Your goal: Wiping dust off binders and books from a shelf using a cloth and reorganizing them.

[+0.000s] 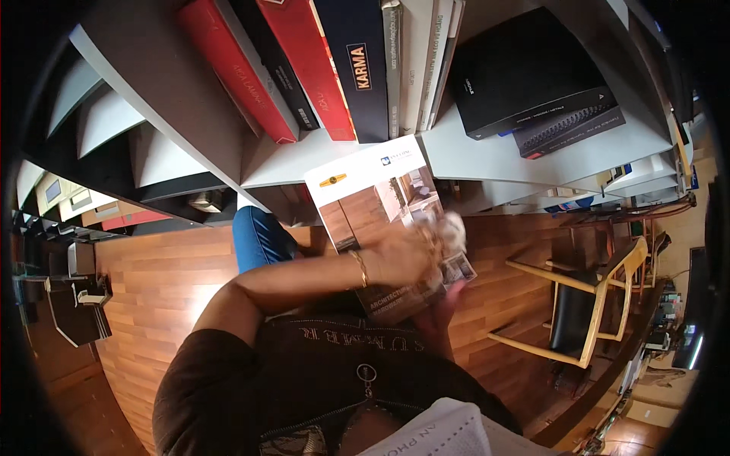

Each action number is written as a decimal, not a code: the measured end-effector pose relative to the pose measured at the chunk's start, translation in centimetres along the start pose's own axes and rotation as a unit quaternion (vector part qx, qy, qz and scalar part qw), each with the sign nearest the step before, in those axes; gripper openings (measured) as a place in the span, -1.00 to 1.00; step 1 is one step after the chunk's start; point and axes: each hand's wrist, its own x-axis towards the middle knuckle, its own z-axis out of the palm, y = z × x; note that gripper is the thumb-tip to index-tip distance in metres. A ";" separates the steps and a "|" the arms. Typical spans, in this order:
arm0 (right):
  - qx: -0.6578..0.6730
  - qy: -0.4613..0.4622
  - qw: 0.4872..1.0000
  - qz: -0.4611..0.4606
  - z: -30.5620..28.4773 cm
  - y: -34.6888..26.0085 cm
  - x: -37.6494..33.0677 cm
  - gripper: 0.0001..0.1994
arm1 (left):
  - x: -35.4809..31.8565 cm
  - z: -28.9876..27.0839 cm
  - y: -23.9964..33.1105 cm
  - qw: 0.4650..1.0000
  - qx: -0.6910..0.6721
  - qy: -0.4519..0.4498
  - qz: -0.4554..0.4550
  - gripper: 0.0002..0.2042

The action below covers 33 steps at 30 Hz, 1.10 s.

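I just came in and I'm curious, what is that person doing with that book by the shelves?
A person stands at a grey shelf full of upright red and dark binders. The left hand, with a gold bangle on its wrist, presses a crumpled white cloth onto the cover of a white and brown catalogue. The right hand holds the catalogue from underneath. A wooden chair stands on the wood floor.

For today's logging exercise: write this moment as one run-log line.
left hand: wiping catalogue with white cloth | right hand: supports catalogue underneath | behind: shelf of books
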 end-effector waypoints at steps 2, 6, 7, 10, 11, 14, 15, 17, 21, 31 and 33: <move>0.033 -0.036 0.998 0.047 -0.8 0.0 0.2 -0.10 | 0.7 -5.0 -2.5 0.947 0.288 -0.123 -0.067 -0.38; 0.043 -0.067 0.995 0.059 -1.1 0.1 0.5 -0.13 | -1.5 -6.0 -6.3 0.953 0.190 0.113 -0.209 -0.41; 0.038 -0.073 0.995 0.062 -1.4 0.2 0.3 -0.13 | -2.2 -5.8 -6.6 0.945 0.182 0.164 -0.216 -0.41; -0.034 -0.096 0.994 0.034 -1.2 0.0 -0.3 -0.17 | -5.0 -5.4 -3.3 0.938 0.209 0.141 -0.237 -0.41; -0.035 -0.096 0.994 0.036 -1.5 0.2 -0.2 -0.17 | -6.0 -4.9 -1.9 0.944 0.215 0.136 -0.209 -0.45; 0.054 -0.146 0.984 0.086 -2.0 0.8 0.1 -0.17 | -8.5 -3.3 1.5 0.972 0.174 0.086 -0.130 -0.47; 0.061 -0.159 0.981 0.097 -0.9 0.5 -0.3 -0.17 | -9.1 -2.6 2.2 0.986 0.110 0.105 -0.065 -0.50; 0.066 -0.173 0.976 0.111 -0.3 0.6 -0.7 -0.17 | -10.3 -2.1 2.2 0.991 0.046 0.126 -0.002 -0.52; 0.049 -0.092 0.987 0.124 -1.6 1.1 -1.3 -0.20 | -10.0 -5.6 -2.1 0.946 0.155 0.194 -0.208 -0.67; 0.047 -0.038 0.990 0.131 -1.2 1.4 -1.7 -0.32 | -11.9 0.7 -1.2 0.532 -0.526 0.553 -0.366 -0.64; 0.063 -0.043 0.987 0.141 -1.1 1.6 -1.6 -0.32 | -11.2 1.5 1.4 0.453 -0.647 0.477 -0.386 -0.65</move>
